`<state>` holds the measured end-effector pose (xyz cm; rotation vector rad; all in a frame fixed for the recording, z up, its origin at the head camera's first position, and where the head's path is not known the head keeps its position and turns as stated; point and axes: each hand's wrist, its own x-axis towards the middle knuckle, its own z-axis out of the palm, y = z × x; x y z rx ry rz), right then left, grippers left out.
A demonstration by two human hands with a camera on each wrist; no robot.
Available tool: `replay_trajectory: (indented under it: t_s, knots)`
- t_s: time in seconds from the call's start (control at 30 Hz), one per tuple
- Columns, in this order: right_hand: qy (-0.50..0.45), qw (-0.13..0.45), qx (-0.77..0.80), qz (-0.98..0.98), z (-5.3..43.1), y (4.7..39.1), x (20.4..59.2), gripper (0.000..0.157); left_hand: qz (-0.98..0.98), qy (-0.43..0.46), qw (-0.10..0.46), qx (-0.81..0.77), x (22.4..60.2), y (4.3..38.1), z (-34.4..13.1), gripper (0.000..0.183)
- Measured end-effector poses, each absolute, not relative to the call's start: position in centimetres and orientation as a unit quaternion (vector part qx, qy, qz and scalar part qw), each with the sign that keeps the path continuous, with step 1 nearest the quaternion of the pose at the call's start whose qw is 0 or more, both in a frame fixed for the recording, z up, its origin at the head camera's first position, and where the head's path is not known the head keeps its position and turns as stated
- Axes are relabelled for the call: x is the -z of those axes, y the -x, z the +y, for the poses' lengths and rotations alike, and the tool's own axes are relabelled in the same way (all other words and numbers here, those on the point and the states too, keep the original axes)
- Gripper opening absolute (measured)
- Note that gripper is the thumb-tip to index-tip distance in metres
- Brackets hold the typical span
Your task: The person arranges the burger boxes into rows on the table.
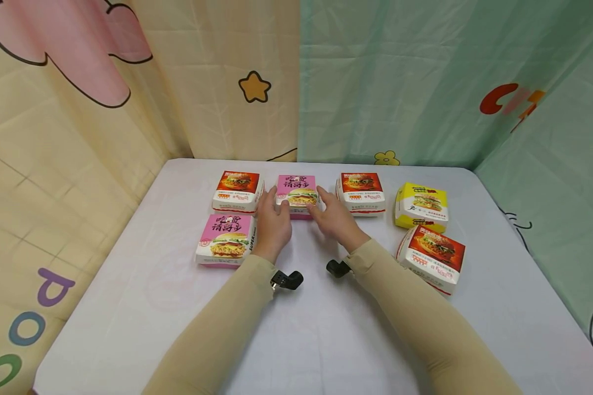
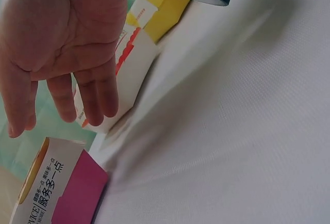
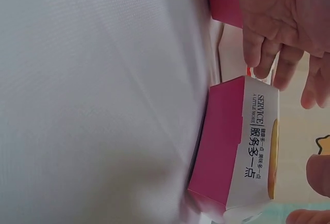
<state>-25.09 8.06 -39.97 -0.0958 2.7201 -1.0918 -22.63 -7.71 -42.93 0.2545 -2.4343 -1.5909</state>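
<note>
A pink burger box [image 1: 296,193] sits at the back middle, between both hands. My left hand [image 1: 274,225] is at its left front corner, fingers extended and thumb near the front edge. At the right front corner, my right hand [image 1: 337,219] reaches in with fingers spread. The left wrist view shows the right palm [image 2: 56,43] facing inward, fingers straight and holding nothing. Across the pink box, the right wrist view shows the left palm [image 3: 278,28], also with straight fingers. Beside the left hand lies another pink burger box [image 1: 227,238].
Red-topped burger boxes stand at back left [image 1: 238,191], right of the right hand [image 1: 361,193], and further right [image 1: 432,258]. That last one stands against a yellow burger box [image 1: 421,206]. A white-covered table [image 1: 316,340] holds everything; patterned curtains [image 1: 400,77] hang behind.
</note>
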Motion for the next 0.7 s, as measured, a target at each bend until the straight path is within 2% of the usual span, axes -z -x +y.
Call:
replay_trajectory:
  t_s: [0.33, 0.7]
  knots:
    - [0.037, 0.088, 0.346, 0.933, 8.5, 23.8, 38.7, 0.076, -0.824, -0.057, 0.127, 0.549, 41.7, 21.6, -7.3, 0.055]
    - [0.077, 0.048, 0.346, 0.934, 9.9, 20.3, 36.1, 0.079, -0.812, 0.010, 0.152, 0.563, 39.5, 19.7, -6.0, 0.055]
